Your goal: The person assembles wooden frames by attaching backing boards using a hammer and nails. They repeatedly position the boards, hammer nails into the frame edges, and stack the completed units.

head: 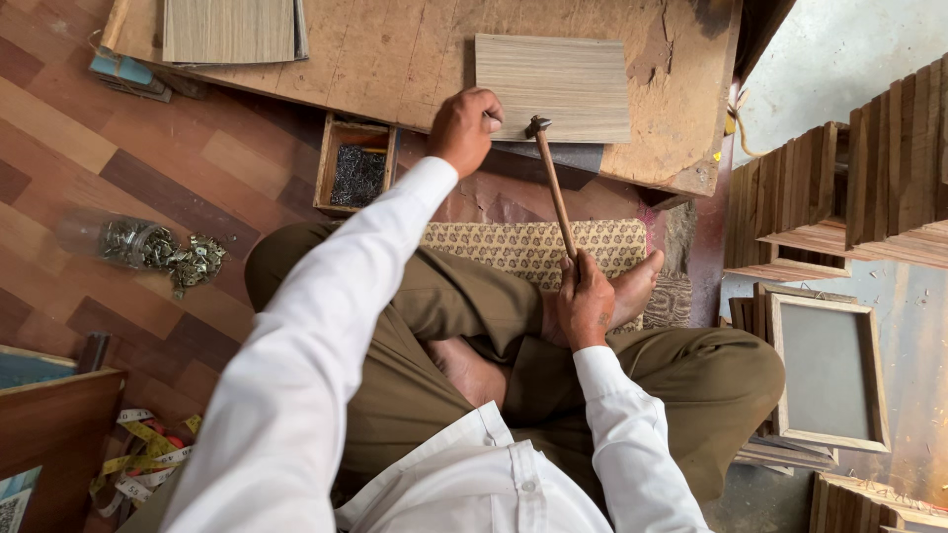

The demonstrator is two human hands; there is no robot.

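Fingers of the left hand [464, 126] pinch together at the near edge of the grey panel [553, 87] on the workboard [395, 49], steadying something small; right hand [585, 301] clamps the hammer [553, 188], head poised beside them. Nail box [355, 173] sits below the board's edge.

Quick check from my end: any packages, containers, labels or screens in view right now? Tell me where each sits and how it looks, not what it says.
No screens or signs.
Wooden box: on the floor left of the left hand, small, open, full of dark nails.
Clear jar: on its side, far left, metal hardware spilling out.
Measuring tape: lower left, yellow, loosely coiled, printed marks.
Blue flat pack: upper left by the board's edge.
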